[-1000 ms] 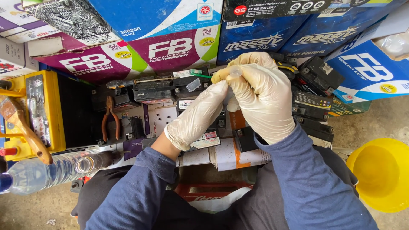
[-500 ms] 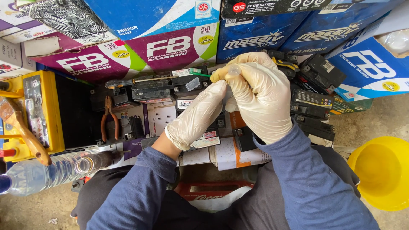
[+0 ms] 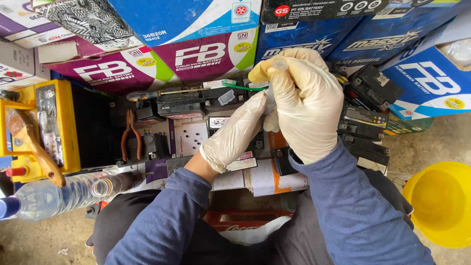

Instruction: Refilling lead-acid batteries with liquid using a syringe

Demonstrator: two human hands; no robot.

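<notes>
Barely shifting since a second ago, I am still pinching my right hand (image 3: 306, 105) glove's fingertip with my closed left hand (image 3: 235, 135), above the small black batteries (image 3: 363, 118) far right.

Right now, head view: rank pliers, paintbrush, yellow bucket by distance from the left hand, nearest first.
From the left hand:
1. Pliers, to its left on the batteries.
2. Yellow bucket, lower right on the floor.
3. Paintbrush, far left on the yellow case.
</notes>
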